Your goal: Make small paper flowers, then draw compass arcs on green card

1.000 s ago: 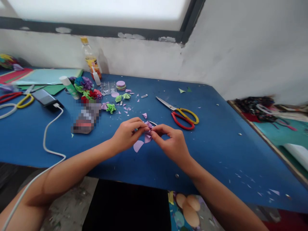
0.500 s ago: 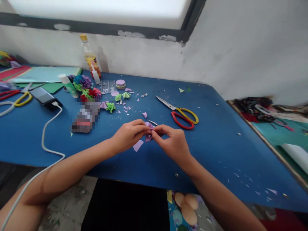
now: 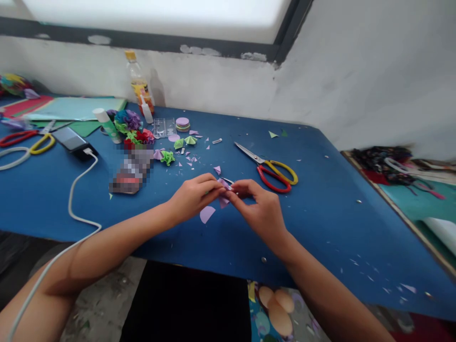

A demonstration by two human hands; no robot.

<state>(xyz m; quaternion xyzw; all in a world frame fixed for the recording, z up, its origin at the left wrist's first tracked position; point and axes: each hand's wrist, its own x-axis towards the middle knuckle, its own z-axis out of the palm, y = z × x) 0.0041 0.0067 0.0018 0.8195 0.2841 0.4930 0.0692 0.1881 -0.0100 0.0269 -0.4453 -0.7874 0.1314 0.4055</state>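
Both hands meet over the blue table (image 3: 320, 223), pinching one small folded piece of purple paper (image 3: 224, 202). My left hand (image 3: 195, 195) grips it from the left between thumb and fingers. From the right, the thumb and forefinger of my right hand (image 3: 259, 203) close on its edge. Fingers cover part of the paper, so its full shape is hidden. Just below lies a flat purple paper piece (image 3: 207, 214). A thin pointed metal tool (image 3: 227, 180) shows partly behind the fingers. A small folded purple scrap (image 3: 217, 169) sits above it.
Scissors (image 3: 272, 168) with red and yellow handles lie at right. Folded green paper pieces (image 3: 167, 158), a stack of paper discs (image 3: 183, 124), a glue stick (image 3: 107, 125), a bottle (image 3: 139, 85) and a phone (image 3: 73, 141) with a white cable (image 3: 73, 190) stand or lie leftward.
The whole view has shifted slightly, so the table things appear a little further right. Both hands still pinch the purple paper, which looks slightly turned between the fingers.
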